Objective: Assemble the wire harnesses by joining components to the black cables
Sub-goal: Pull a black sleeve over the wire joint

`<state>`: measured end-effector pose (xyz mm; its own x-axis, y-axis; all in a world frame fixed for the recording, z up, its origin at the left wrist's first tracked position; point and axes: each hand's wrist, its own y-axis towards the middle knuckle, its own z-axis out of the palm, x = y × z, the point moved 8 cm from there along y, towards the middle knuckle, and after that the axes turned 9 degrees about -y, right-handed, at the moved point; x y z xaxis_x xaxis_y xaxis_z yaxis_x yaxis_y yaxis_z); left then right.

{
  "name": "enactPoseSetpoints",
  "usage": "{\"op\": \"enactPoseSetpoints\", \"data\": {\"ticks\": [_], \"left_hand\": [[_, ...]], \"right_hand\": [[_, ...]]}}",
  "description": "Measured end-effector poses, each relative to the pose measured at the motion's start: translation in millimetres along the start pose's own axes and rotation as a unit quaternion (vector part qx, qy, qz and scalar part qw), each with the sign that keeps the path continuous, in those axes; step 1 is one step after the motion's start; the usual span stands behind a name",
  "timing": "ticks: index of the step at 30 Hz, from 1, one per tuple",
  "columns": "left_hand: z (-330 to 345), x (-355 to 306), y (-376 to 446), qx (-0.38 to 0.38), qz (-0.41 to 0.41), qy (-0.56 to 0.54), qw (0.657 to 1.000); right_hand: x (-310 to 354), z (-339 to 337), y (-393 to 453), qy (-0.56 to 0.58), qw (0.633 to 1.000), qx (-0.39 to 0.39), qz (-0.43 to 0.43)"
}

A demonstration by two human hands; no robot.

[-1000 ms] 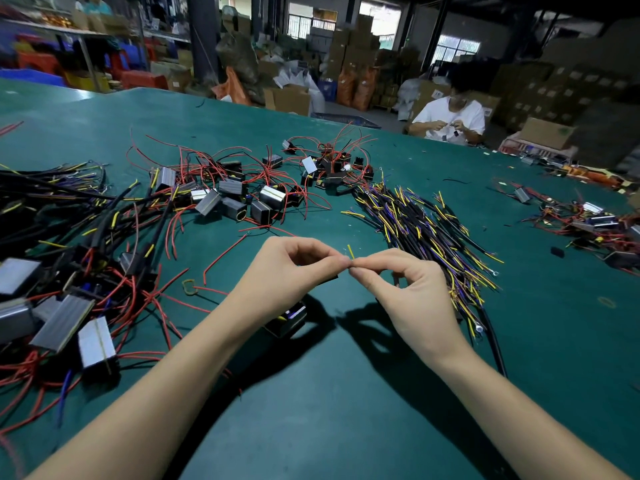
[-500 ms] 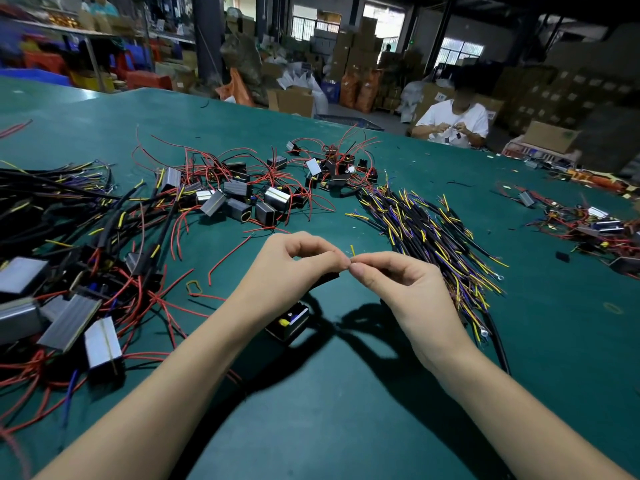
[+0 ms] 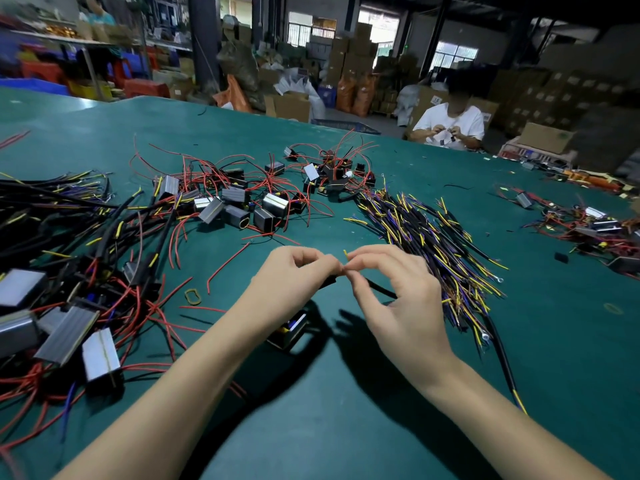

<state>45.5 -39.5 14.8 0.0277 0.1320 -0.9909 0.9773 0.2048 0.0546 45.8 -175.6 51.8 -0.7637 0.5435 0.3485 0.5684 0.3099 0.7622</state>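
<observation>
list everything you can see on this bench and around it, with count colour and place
table: one, green, fills the foreground
black cables: a heap, too many to count, black with yellow and purple wire ends, right of the hands
black cable: one, black, runs from the right hand's pinch
yellow wire end: one, yellow, sticks up between the fingertips
component: one, black, on the table below the left wrist
metal boxes with red wires: many, silver and black, centre and left
rubber band: one, yellowish, left of the hands
seated person: one, white shirt, far edge
cardboard boxes: many, brown, background
left hand: one, pinches at the joint
right hand: one, pinches the black cable's end
</observation>
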Motion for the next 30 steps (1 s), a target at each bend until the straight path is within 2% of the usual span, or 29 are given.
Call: {"op": "enactPoseSetpoints", "data": {"ticks": [1, 3, 6, 8, 11, 13, 16, 19, 21, 22, 23, 25, 27, 30], "left_hand": [[0.2, -4.5, -1.0, -0.002, 0.032, 0.014, 0.999], [-1.0, -17.9, -6.3, -0.031, 0.135, 0.107, 0.985], [4.0, -34.1, -18.2, -0.055, 0.269, 0.240, 0.931], [6.0, -37.7, -21.7, -0.065, 0.308, 0.280, 0.907], [3.9, -38.8, -20.3, -0.082, 0.321, 0.308, 0.892], [4.7, -36.5, -18.0, -0.085, 0.314, 0.327, 0.887], [6.1, -30.5, -13.1, -0.070, 0.279, 0.295, 0.911], [4.1, -17.3, -2.0, -0.023, 0.167, 0.189, 0.967], [8.0, -7.2, 1.5, 0.073, 0.064, 0.040, 0.995], [10.6, -6.1, -0.4, 0.108, 0.038, -0.018, 0.993], [10.7, -7.3, -2.4, 0.123, 0.038, -0.026, 0.991], [4.3, -12.0, -2.5, 0.080, 0.104, 0.112, 0.985], [4.4, -20.7, -8.5, 0.031, 0.201, 0.256, 0.945], [6.2, -37.2, -17.7, -0.013, 0.299, 0.314, 0.901]], "right_hand": [[-4.3, 2.1, 0.9, 0.035, 0.999, 0.011, 0.022], [-14.7, 6.1, 3.8, 0.099, 0.992, 0.033, 0.074], [-24.7, 13.3, 5.1, 0.148, 0.977, 0.074, 0.131], [-29.2, 18.7, 4.7, 0.175, 0.966, 0.104, 0.161], [-33.9, 22.5, 6.0, 0.175, 0.959, 0.137, 0.173], [-29.9, 18.0, 9.8, 0.132, 0.975, 0.127, 0.128], [-6.0, 5.7, 12.6, -0.051, 0.995, 0.064, -0.051], [17.1, 0.4, 4.4, -0.213, 0.951, -0.020, -0.224], [21.3, 0.8, 0.3, -0.224, 0.940, -0.036, -0.254], [19.6, 1.7, 0.7, -0.200, 0.951, -0.025, -0.235], [15.2, 2.8, 2.2, -0.157, 0.967, -0.004, -0.199], [1.8, 5.6, 6.1, -0.045, 0.992, 0.059, -0.102], [-9.1, 7.6, 8.1, 0.032, 0.993, 0.108, -0.023], [-17.2, 8.9, 11.6, 0.071, 0.986, 0.142, 0.043]]}}
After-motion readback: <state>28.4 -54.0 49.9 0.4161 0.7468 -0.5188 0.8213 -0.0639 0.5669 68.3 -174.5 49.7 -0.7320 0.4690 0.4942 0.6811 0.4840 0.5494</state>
